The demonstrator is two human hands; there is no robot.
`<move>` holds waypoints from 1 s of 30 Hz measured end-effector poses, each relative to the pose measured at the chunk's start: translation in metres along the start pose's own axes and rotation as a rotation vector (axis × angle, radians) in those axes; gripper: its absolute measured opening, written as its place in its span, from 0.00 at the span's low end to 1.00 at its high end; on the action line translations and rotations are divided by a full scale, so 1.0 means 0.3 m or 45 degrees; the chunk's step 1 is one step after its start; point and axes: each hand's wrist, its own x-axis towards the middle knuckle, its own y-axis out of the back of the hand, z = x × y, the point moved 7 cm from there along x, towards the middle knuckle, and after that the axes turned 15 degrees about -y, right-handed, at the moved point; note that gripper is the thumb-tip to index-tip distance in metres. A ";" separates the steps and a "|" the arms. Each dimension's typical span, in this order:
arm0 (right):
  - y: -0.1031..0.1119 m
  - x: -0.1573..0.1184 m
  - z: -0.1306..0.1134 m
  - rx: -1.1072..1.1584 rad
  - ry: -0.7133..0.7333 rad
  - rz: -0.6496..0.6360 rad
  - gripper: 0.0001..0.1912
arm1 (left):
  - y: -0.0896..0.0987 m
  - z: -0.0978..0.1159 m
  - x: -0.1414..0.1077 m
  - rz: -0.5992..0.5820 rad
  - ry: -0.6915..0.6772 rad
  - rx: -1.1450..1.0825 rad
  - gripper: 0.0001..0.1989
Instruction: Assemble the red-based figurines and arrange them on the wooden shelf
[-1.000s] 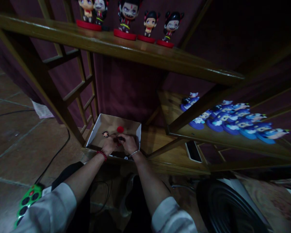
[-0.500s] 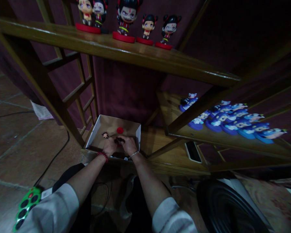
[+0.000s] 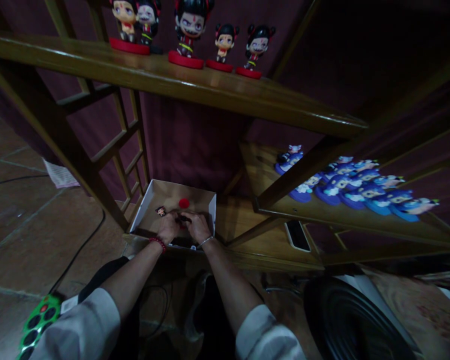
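Observation:
Both hands are down inside a shallow cardboard box with white outer walls. My left hand, a red bead bracelet at its wrist, has its fingers closed on a small dark piece. From the other side my right hand, with a thin bracelet, closes on the same piece. A bit of red shows just under it; the fingers hide most of its shape. Beside my left hand lies a small black-haired figurine on the box floor. Beyond the hands is a red round disc.
Overhead, a wooden shelf carries several figurines on red bases. Several blue figurines stand on a shelf to the right. A phone rests on the lower board. A black round stool is at bottom right.
The view has shifted slightly. Both hands stay in the box around the dark piece, with only small finger movement.

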 end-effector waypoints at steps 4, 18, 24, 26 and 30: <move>-0.003 0.000 0.006 0.019 0.007 0.004 0.22 | -0.002 -0.005 0.002 -0.009 0.015 -0.015 0.07; 0.007 -0.011 -0.011 0.080 0.002 -0.048 0.22 | 0.005 0.003 0.008 -0.021 0.017 -0.108 0.06; 0.020 -0.017 -0.026 0.048 0.017 -0.046 0.21 | -0.013 -0.011 0.013 0.005 0.015 -0.115 0.07; 0.022 -0.015 -0.030 0.031 0.026 -0.056 0.21 | -0.019 -0.015 0.013 0.009 -0.013 -0.130 0.07; 0.023 -0.007 -0.034 0.020 0.016 -0.092 0.20 | -0.016 -0.030 0.004 -0.013 -0.068 -0.160 0.07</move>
